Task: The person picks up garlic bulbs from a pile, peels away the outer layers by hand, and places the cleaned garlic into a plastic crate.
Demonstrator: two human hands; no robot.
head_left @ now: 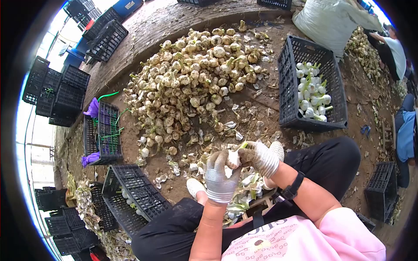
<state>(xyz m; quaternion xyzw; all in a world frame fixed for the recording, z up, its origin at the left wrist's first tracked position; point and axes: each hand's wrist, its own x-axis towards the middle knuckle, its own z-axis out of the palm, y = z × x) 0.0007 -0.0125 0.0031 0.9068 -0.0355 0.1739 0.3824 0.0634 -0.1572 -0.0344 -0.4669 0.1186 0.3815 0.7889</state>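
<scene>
Both my hands wear whitish gloves with dirty fingertips and meet around one garlic bulb [234,159] above my lap. My left hand [221,176] has its fingers closed on the bulb's left side. From the right, my right hand [260,158] pinches the bulb near its greenish stem. Peeled skins [250,185] lie on the ground below my hands. Beyond them rises a large heap of unpeeled garlic bulbs [187,82]. Clean white bulbs with short stems [311,93] sit in a black crate [335,114] at the right.
A tilted black crate [146,191] holding some bulbs stands by my left knee. Another crate with purple cloth [109,135] is farther left. Stacked crates [67,87] line the left side. A white sack [324,24] stands upper right. Two people [395,54] sit at the right edge.
</scene>
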